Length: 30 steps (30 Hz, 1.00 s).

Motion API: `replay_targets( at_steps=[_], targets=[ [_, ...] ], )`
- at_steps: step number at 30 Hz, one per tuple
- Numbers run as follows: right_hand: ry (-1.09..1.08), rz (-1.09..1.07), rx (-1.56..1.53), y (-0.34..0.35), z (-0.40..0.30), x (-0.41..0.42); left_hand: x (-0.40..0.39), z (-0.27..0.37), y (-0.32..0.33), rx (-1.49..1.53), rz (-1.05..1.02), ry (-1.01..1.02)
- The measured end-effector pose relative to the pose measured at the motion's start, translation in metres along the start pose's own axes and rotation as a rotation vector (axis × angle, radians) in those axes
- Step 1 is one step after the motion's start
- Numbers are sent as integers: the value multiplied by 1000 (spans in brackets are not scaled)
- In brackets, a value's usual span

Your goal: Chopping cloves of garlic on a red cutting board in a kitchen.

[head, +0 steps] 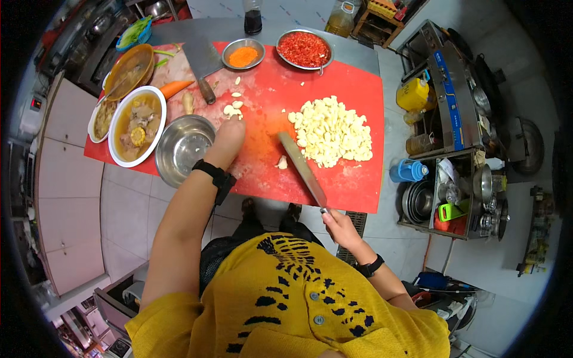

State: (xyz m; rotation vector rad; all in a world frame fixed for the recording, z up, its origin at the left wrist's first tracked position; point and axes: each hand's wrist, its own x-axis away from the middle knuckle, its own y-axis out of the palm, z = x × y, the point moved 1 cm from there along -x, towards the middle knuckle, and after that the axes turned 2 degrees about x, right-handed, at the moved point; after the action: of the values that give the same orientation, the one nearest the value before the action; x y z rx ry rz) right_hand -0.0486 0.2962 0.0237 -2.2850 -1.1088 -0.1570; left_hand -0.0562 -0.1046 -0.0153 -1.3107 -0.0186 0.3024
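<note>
My right hand (341,227) grips the handle of a kitchen knife (301,168), its broad blade pointing away from me over the red cutting board (264,179). Beside the blade lies a wide heap of peeled, cut garlic (333,132). A single garlic clove with some skin (281,162) rests left of the knife. My left hand (229,138) reaches down at a few whole peeled garlic cloves (233,108); its fingertips are hidden, so a hold on a clove cannot be made out. Just left of that hand stands a steel bowl (179,147), largely bare inside.
A cleaver (200,60), a ginger piece (188,104) and a carrot (176,89) lie behind. Farther back are chopped red chili (304,49) and an orange heap (243,57) in steel bowls. A white bowl of soup with corn (137,129) stands left, near an amber bowl (130,71).
</note>
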Motion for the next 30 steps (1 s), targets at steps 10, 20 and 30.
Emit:
replay_targets(
  at_steps=[10,20,30],
  targets=[
    [414,-377,-650,-23,-15,7,36,49,-2,65,-212,-2],
    [21,62,-162,-8,-26,-1,48,88,-3,532,-159,-45],
    [-52,85,797,25,14,-2,7,4,-60,298,211,-288]
  ],
)
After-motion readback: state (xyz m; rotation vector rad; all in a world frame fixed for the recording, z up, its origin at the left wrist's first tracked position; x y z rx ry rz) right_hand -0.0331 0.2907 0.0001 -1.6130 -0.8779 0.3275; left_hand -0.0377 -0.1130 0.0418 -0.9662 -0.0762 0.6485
